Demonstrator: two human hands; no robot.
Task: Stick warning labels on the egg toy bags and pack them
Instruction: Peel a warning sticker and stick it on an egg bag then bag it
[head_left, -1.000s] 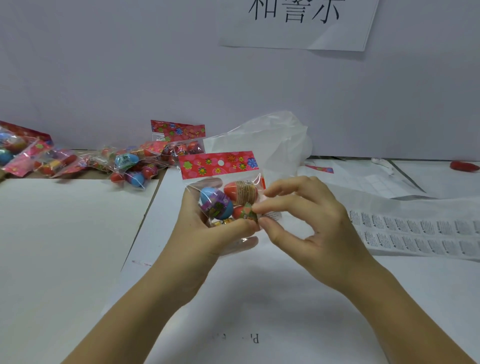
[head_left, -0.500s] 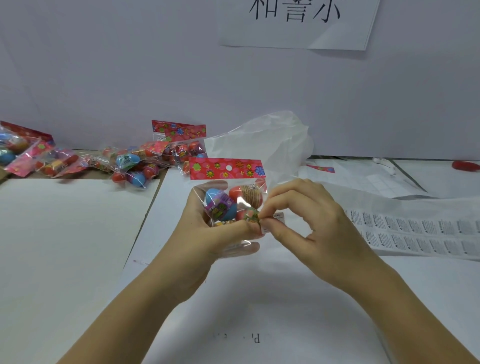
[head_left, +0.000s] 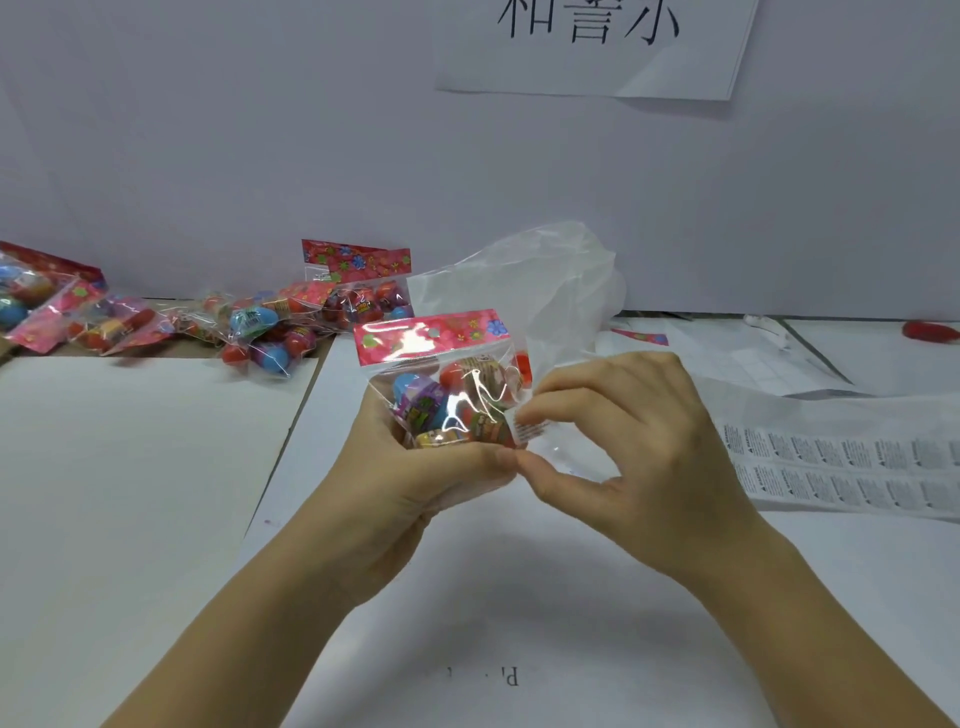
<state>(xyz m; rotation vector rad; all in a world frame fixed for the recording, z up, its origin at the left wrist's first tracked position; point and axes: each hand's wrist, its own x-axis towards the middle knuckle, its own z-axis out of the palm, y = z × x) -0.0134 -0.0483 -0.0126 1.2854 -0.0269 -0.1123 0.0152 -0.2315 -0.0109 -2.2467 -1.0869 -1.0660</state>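
My left hand grips a clear egg toy bag with a red flowered header, upright above the table's middle. Blue, red and yellow eggs show inside it. A small white warning label lies on the bag's lower right corner. My right hand pinches that corner, fingertips on the label and thumb below it. A sheet of warning labels lies flat to the right.
A pile of egg toy bags stretches along the back left by the wall. A large crumpled clear plastic bag stands behind my hands. White paper sheets cover the table. A red object lies far right.
The bag has tilted slightly and shifted a little to the right in my left hand. My right fingers have pressed the label onto the bag's lower right corner, where it now shows more plainly.
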